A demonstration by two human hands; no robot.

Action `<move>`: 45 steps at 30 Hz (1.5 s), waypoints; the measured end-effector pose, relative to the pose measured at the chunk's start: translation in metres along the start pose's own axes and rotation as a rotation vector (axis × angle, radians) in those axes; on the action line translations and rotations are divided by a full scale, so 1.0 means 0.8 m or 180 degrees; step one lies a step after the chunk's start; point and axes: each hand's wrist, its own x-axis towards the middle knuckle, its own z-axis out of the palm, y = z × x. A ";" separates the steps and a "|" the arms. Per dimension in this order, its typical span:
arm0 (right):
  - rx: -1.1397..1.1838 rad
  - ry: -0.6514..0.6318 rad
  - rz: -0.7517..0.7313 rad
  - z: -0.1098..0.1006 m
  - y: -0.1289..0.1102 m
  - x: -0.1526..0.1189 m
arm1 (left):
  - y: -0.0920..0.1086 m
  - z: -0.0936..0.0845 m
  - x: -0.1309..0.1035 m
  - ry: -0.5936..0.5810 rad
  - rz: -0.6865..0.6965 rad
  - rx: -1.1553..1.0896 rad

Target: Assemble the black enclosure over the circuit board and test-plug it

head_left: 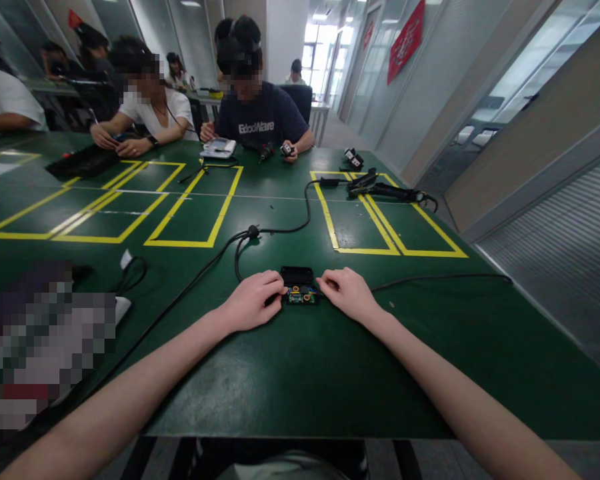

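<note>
An opened black power adapter [300, 300] lies on the green table right in front of me. A circuit board with two copper-coloured coils shows inside its lower half. Its black cover [297, 275] stands just behind the board. My left hand [257, 300] is closed at the adapter's left end, thumb and fingertips at its edge. At the right end, the fingers of my right hand [347, 291] are pinched where a thin black cable [440, 276] runs off to the right. My fingers hide the exact grip points. A thicker black cable [237, 257] passes behind my left hand.
Yellow tape rectangles [213, 233] mark the table. Bundled black cables and an adapter [380, 190] lie at the back right. Two people sit across, one by a white device [219, 148] and a drill [266, 152]. A blurred-out object [50, 347] lies at left.
</note>
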 end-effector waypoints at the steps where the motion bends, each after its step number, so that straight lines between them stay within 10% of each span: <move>1: -0.0048 0.0006 -0.0001 0.000 0.000 0.001 | 0.000 -0.001 0.000 -0.0016 -0.0003 0.0013; 14: -0.0476 -0.0220 -0.0338 -0.007 0.006 0.015 | 0.001 -0.006 0.001 -0.0010 0.0023 0.0009; 21: -0.0106 0.0385 -0.0311 0.003 0.009 0.008 | -0.005 0.002 0.001 0.0632 -0.0209 0.0083; 25: 0.0096 0.0552 -0.0321 0.012 0.009 0.004 | -0.013 0.010 0.001 0.0193 -0.0504 0.0285; 45: 0.2833 0.0117 0.0472 0.006 0.008 -0.002 | -0.015 0.008 -0.010 0.0324 -0.0105 -0.0387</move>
